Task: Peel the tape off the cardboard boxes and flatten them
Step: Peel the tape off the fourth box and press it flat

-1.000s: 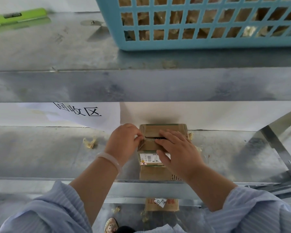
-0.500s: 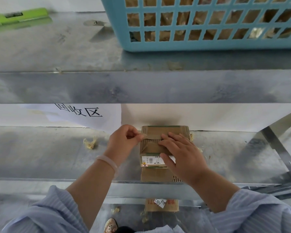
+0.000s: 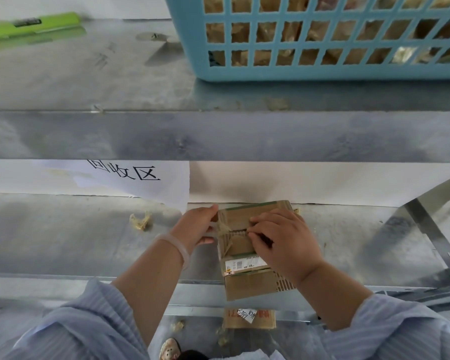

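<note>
A small brown cardboard box (image 3: 244, 250) with a white barcode label lies on the lower metal shelf (image 3: 63, 242), its near end over the shelf's front edge. My left hand (image 3: 196, 227) is at the box's left side, pinching a strip of clear tape (image 3: 225, 229) that lifts off the box top. My right hand (image 3: 283, 242) presses down on the box top, fingertips at the seam where torn corrugation shows.
A blue plastic basket (image 3: 322, 71) holding cardboard pieces stands on the upper shelf (image 3: 89, 87). A green utility knife (image 3: 29, 26) lies at the far left. A crumpled tape scrap (image 3: 140, 220) sits on the lower shelf. Another cardboard piece (image 3: 248, 319) lies below on the floor.
My left hand has pulled leftward, drawing the tape off the box top. My right hand has curled its fingers and stayed pressing on the box.
</note>
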